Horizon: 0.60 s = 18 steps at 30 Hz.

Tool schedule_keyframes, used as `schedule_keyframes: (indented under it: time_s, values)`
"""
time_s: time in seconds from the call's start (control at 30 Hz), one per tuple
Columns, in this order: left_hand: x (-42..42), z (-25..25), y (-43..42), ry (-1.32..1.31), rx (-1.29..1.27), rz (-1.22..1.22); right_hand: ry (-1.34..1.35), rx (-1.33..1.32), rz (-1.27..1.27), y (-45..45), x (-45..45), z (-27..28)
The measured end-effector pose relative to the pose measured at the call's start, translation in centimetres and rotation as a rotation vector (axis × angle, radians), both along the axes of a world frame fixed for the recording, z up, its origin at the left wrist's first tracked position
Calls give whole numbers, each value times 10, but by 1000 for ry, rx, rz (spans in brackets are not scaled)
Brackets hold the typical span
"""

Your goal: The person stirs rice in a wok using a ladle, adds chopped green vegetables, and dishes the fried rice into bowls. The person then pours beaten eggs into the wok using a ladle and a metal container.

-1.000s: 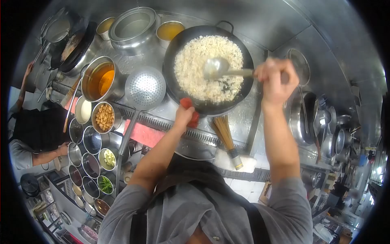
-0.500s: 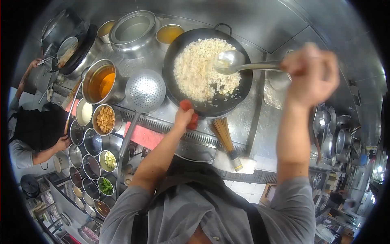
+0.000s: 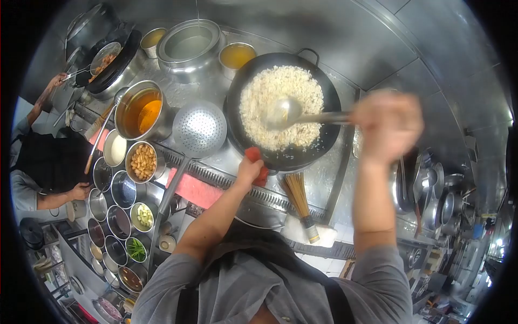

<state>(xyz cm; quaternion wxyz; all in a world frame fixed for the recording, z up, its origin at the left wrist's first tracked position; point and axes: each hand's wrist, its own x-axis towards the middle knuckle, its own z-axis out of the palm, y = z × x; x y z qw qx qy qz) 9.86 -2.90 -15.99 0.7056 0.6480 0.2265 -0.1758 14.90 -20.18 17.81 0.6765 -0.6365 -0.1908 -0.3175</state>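
We'd call it stirring: right hand clamped on silver metal ladle over pale loose rice in round black metal wok, left hand gripping folded red cloth at its rim; next stroke likely needs wok steady.

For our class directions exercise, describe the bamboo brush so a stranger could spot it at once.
Find the black wok of rice. Below it in view, to the lower right of the red cloth, lies the bamboo brush, the only bundle of thin tan sticks there.
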Motion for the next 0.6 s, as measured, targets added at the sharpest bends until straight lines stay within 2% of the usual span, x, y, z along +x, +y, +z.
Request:
schedule_keyframes:
  time_s: [0.03, 0.1, 0.17, 0.2, 0.27, 0.3, 0.37, 0.43, 0.47, 0.5, 0.57, 0.6]
  values:
    - [2, -12, -1, 8, 6, -1, 32, -151, -31, 6, 8, -43]
    - [6, 7, 2, 18, -46, -2, -131, -411, -107, 28, 17, -48]
    - [-1, 42, 4, 23, 71, -42, -81, -378, -190, 30, 34, -29]
    - [3, 36, 5, 4, 69, -36, -47, -346, -274, 30, 45, -11]
    - [-1, 13, 3, -70, 134, -52, -82, -38, -78, 31, 36, 34]
    - [2, 13, 4, -69, 132, -39, -164, -2, -6, 27, 34, 48]
    - [1, 19, 4, -29, 200, -98, -129, 69, 114, 24, 38, 49]
    - [5, 39, 7, 3, 165, -94, -14, -16, -140, 33, 68, -10]
    - [1, 46, 7, 47, 136, -111, 62, 136, -45, 42, 71, -25]
    - [7, 39, 8, 34, 136, -107, 90, 30, -52, 43, 78, -22]
    - [4, 15, 5, 76, 65, -113, 165, -17, -69, 56, 83, 8]
    - [10, 18, 5, 53, 67, -112, 141, -16, -70, 60, 81, 29]
